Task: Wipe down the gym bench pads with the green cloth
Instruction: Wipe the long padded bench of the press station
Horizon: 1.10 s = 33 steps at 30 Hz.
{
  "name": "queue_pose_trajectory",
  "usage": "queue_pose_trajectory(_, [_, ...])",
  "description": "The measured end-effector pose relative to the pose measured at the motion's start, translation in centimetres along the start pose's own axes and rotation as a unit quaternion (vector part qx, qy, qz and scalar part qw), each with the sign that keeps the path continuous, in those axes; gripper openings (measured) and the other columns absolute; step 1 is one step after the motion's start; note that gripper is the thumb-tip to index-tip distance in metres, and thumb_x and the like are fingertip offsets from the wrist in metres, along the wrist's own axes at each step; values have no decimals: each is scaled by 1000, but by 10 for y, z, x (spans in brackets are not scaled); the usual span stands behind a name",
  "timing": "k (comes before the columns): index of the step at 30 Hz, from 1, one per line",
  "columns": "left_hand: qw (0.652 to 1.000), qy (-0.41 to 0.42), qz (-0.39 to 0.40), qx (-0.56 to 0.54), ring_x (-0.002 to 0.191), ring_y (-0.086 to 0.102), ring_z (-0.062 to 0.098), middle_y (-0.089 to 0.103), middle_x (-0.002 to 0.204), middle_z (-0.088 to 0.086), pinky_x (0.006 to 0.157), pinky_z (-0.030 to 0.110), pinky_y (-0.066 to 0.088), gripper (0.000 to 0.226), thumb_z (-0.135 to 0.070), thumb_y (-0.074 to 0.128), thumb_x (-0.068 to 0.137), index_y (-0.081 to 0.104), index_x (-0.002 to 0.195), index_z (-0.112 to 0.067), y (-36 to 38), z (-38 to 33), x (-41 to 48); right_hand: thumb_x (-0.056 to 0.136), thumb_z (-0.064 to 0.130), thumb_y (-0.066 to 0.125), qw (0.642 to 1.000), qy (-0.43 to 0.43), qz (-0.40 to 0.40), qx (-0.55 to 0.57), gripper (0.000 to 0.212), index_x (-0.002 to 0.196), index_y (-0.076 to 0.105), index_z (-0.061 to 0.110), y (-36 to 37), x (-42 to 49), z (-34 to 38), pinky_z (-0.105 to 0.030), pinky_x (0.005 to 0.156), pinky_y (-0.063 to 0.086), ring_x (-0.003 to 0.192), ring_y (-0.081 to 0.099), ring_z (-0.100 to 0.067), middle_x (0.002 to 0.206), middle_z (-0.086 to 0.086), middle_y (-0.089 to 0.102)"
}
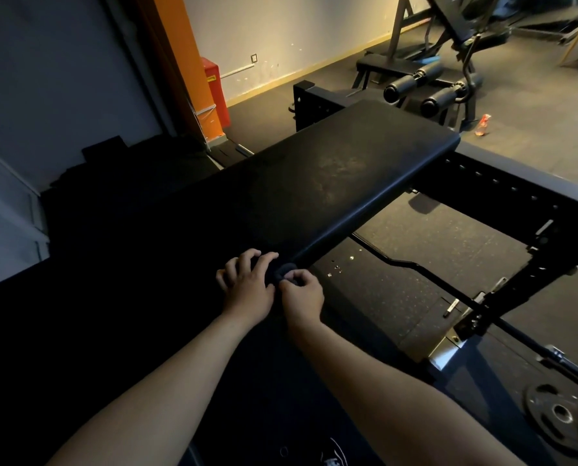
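Observation:
The long black bench pad [331,176] runs from the upper right toward me, its near part in deep shadow. At its near right edge both hands meet over a small bunched cloth [283,272], which looks dark in this light. My left hand [247,285] lies on the pad with bent fingers arched over the cloth's left side. My right hand [302,295] pinches the cloth's rolled end with curled fingers. Most of the cloth is hidden under the hands.
The bench's black steel frame [516,196] extends right, with a bar [415,267] below. A weight plate [560,415] lies on the floor at lower right. Another bench with roller pads [428,85] stands behind, and a small red bottle [482,125] is on the floor.

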<state>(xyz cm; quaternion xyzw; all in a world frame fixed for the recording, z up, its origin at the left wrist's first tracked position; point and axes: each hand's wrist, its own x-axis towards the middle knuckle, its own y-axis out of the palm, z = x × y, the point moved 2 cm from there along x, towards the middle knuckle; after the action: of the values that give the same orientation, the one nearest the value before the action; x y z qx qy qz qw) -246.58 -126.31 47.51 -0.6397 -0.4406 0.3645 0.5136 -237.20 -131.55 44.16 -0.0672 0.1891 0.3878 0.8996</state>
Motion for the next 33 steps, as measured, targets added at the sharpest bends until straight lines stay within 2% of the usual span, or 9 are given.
queue_pose_trajectory(4, [999,15,31,-9,146,13,21,16,161,-10,117,46,12,66,-25,57,93,30,149,-47,-5,-22,9,88,11,66,991,-73,-108,-16,19,96,62,28,-35,42,35,-41,97,52,108,54,-12,115,7,48])
queue_pose_trajectory(6, [999,17,32,-8,147,11,21,14,162,-11,119,48,10,63,-32,55,96,27,151,-47,-2,-34,15,89,12,64,986,-99,-132,-21,26,105,62,32,-49,69,58,-43,101,50,115,52,-16,118,9,45])
queue_pose_trajectory(9, [1000,-4,9,3,145,13,22,16,161,-12,118,52,10,59,-43,55,97,26,149,-48,6,-40,22,91,18,64,978,-137,-90,-127,29,117,66,30,-48,97,78,-43,101,50,116,52,-15,118,10,48])
queue_pose_trajectory(12, [1000,-13,-11,12,145,14,24,17,160,-10,116,53,10,56,-44,56,97,27,145,-48,11,-42,23,91,19,64,951,-174,-77,-243,24,112,70,29,-34,91,78,-40,95,53,111,53,-12,119,9,55])
queue_pose_trajectory(16, [999,-15,-18,31,147,12,28,16,161,-5,118,55,10,64,-34,59,95,25,148,-40,13,-47,24,92,19,64,920,-253,-10,-298,19,107,73,26,-26,61,64,-25,88,45,106,53,-7,114,9,58])
queue_pose_trajectory(21, [1000,-18,-16,18,144,16,29,19,158,-5,117,51,16,66,-30,63,92,28,148,-36,8,-52,37,93,17,63,874,-329,37,-356,25,116,71,24,-30,60,68,-21,85,40,105,47,-7,116,6,57])
queue_pose_trajectory(27, [1000,-7,-7,5,143,15,27,17,157,-11,117,52,11,64,-46,63,89,29,143,-47,10,-60,46,95,10,56,841,-328,14,-431,31,124,65,19,-49,114,108,-36,95,48,117,46,-20,124,-2,54])
queue_pose_trajectory(30, [1000,-11,20,-4,144,10,27,13,158,-11,117,53,7,65,-50,62,89,26,143,-49,11,-58,49,95,9,55,821,-323,-12,-471,35,128,62,20,-69,141,124,-37,94,47,116,45,-21,126,-3,53])
queue_pose_trajectory(33, [999,-14,39,-14,145,9,28,11,158,-11,117,55,5,65,-52,61,89,25,143,-49,10,-59,50,96,11,54,839,-295,-54,-454,37,130,60,22,-81,153,121,-40,98,46,118,45,-23,129,-3,54])
